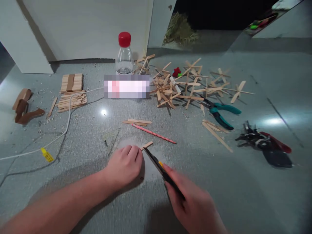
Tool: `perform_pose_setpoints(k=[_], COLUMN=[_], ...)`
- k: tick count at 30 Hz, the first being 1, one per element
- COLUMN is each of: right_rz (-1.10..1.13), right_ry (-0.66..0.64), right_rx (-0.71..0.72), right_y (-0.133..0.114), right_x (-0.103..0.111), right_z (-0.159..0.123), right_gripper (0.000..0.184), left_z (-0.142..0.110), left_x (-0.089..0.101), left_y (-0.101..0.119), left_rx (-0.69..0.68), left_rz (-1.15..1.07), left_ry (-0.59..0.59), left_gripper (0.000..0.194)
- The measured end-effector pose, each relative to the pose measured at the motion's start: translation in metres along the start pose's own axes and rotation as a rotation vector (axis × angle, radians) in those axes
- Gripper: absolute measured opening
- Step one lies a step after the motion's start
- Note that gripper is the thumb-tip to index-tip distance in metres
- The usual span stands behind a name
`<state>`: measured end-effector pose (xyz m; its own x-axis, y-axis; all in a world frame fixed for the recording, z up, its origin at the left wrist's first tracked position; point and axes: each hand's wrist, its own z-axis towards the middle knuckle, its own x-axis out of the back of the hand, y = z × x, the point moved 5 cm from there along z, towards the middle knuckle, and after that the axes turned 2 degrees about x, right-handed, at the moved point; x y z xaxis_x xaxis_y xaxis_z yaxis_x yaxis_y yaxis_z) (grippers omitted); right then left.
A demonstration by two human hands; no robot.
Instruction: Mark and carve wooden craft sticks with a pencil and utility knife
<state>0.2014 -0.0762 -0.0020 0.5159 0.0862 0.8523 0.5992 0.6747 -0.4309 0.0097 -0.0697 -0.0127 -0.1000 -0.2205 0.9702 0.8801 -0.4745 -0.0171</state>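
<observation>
My left hand (pixel 128 162) is closed and presses a wooden craft stick (pixel 148 144) to the floor. Only the stick's far end sticks out past the fingers. A dark utility knife (pixel 156 159) with a yellow slider is gripped in my right hand (pixel 190 198). Its blade tip meets the stick just beside the left hand's fingers. Beyond the hands lie a pink twisted pencil (pixel 153 132) and two loose craft sticks (pixel 139 122). Pale dust covers the floor around the left hand.
A red-capped bottle (pixel 124 60) stands near the wall. Star-shaped craft-stick pieces (pixel 165 92) spread at the back right, beside teal pliers (pixel 220 113) and a red-handled tool (pixel 268 143). Craft-stick bundles (pixel 73 86), brown paper scraps (pixel 25 107) and a white cable (pixel 69 120) lie left.
</observation>
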Motion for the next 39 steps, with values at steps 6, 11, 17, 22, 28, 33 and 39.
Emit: perform_pose_setpoints(k=[6, 11, 17, 22, 28, 33, 39], right_rz=[0.029, -0.018, 0.011, 0.007, -0.009, -0.088, -0.194], right_ry=[-0.024, -0.044, -0.072, -0.081, -0.104, -0.166, -0.174], right_rx=[0.019, 0.033, 0.033, 0.024, 0.045, 0.084, 0.142], right_y=[0.002, 0.007, 0.005, 0.004, 0.005, 0.003, 0.003], right_x=[-0.001, -0.003, -0.001, -0.001, -0.005, -0.007, -0.013], right_z=[0.001, -0.002, 0.003, 0.001, -0.002, -0.01, -0.02], right_gripper=[0.033, 0.031, 0.031, 0.032, 0.032, 0.034, 0.035], left_z=[0.003, 0.004, 0.007, 0.008, 0.006, 0.008, 0.012], left_x=[0.009, 0.01, 0.013, 0.015, 0.015, 0.017, 0.014], left_y=[0.006, 0.007, 0.006, 0.006, 0.008, 0.011, 0.01], left_rx=[-0.012, -0.015, 0.009, 0.01, 0.03, 0.057, 0.093], left_rz=[0.025, 0.009, -0.046, -0.048, -0.011, 0.027, 0.003], left_ry=[0.109, 0.116, 0.119, 0.142, 0.161, 0.212, 0.245], left_gripper=[0.022, 0.026, 0.03, 0.03, 0.029, 0.028, 0.031])
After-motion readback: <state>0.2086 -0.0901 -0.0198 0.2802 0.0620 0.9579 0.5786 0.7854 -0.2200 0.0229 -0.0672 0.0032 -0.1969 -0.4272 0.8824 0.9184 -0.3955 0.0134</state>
